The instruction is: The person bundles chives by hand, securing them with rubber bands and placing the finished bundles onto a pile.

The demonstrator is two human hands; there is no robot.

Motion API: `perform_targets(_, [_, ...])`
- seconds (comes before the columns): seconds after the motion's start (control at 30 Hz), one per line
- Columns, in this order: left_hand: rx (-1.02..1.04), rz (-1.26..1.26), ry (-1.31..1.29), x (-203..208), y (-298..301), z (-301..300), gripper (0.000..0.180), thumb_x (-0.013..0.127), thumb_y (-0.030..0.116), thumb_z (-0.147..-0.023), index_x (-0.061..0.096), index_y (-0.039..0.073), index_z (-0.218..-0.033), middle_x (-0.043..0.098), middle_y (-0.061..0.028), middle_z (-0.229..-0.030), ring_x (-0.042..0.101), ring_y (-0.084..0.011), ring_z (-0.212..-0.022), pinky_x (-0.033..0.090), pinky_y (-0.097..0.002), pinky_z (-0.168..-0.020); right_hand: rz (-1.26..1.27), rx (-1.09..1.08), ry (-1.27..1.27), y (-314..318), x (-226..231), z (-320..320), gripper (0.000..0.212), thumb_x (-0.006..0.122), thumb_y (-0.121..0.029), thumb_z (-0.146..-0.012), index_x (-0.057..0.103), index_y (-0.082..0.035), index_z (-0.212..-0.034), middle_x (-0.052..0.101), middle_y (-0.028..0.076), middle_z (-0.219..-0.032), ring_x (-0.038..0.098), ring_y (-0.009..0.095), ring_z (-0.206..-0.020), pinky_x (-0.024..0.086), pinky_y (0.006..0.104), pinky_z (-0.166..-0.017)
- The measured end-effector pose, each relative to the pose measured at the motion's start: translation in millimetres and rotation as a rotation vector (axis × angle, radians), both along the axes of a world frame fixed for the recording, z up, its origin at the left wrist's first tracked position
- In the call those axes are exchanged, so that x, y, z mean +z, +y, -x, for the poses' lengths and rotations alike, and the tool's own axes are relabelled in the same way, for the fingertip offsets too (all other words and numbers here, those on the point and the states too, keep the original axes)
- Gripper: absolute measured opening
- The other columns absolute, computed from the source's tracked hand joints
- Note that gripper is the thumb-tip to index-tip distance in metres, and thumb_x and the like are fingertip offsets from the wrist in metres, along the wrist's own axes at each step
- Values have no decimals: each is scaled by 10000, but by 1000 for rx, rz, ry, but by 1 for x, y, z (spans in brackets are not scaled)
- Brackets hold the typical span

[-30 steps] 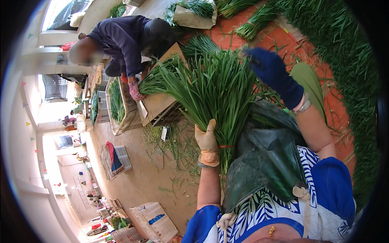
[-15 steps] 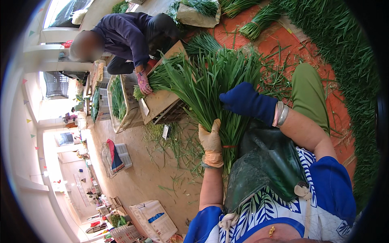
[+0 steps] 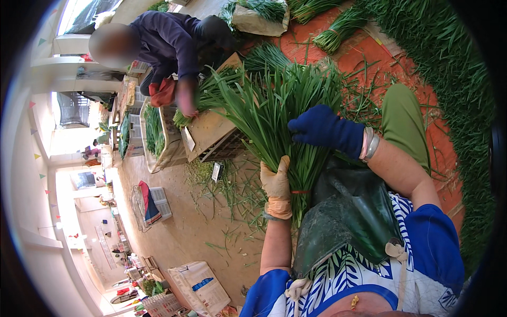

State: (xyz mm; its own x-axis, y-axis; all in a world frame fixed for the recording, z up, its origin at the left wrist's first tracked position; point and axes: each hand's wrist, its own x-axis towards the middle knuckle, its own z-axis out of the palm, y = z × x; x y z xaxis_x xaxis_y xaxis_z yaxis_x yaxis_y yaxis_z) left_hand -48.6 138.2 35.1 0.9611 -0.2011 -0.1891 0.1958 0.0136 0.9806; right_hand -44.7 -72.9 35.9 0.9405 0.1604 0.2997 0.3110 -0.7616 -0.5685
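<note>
A large bunch of garlic chives, long flat green leaves, stands fanned out in front of me, its lower stems tied with a red band. My left hand, in a pale glove, is wrapped round its left side just above the band. On the other side my right hand, in a dark blue knitted glove, is closed against the leaves at mid-height. What its fingertips pinch, if anything, is hidden. The stem ends rest by my dark green apron.
Across from me a co-worker bends over chives on a board laid on a crate. A lined basket of greens stands beside it. Tied bunches lie on the orange sheet; dense greens line the right. Trimmings litter the floor.
My hands and the bunch have barely shifted. The co-worker's head and pink-gloved hand have moved, the hand blurred, and a red-covered hand or sleeve now shows beside it.
</note>
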Motion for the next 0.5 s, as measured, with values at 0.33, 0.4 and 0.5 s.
perform_targets(0.33, [15,-18,-3,-5,1,-5,351,708,83,-839,547,11,-1142,637,-61,-1044,604,-136,-884,505,-278,-815,-954,-353,-308,-25,-56,-18,153,507,-172,-939,607,-57,-949,597,43,-660,598,167,-546,476,367,-485])
perform_targets(0.4, [15,-14,-29,-4,3,-3,345,707,82,-839,550,4,-1137,637,-61,-1040,604,-138,-884,505,-279,-813,-1268,-487,120,-83,-57,-3,171,523,-150,-933,596,-36,-1038,639,66,-762,642,184,-661,523,354,-594])
perform_targets(0.5, [0,16,-22,-8,3,-8,344,684,59,-847,536,-11,-1150,630,-78,-1070,610,-150,-907,506,-280,-825,-324,-777,-284,-94,-55,6,249,590,-171,-894,580,-38,-1105,672,115,-841,665,266,-739,535,365,-666])
